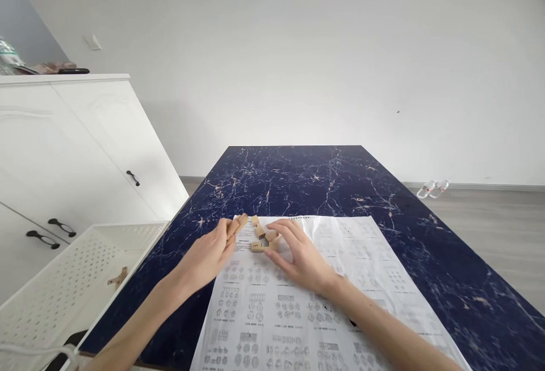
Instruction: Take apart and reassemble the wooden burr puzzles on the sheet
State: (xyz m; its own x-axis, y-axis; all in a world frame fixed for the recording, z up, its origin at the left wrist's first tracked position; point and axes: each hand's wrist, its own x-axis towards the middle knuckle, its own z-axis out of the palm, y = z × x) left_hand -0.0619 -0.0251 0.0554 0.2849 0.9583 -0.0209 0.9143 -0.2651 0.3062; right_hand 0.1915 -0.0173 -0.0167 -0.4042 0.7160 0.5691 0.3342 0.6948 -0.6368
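Note:
My left hand (218, 246) is closed around a wooden puzzle piece (242, 221), a pale strip that sticks out past the fingertips. Just right of it, several small wooden blocks (259, 232) lie in a loose cluster on a printed sheet (272, 308). One block (256, 246) has a dark figure marked on it. My right hand (298, 251) curves around the right side of this cluster, thumb and index finger apart. The thumb tip is beside the nearest block (273, 244); whether it presses on it is hard to see.
The sheet lies on a dark blue marbled table (293, 180). At left, a white perforated basket (97, 246) holds a wooden cross-shaped piece (118, 278). A white cabinet (85, 144) stands behind it. Two clear bottles (433, 189) are on the floor at right.

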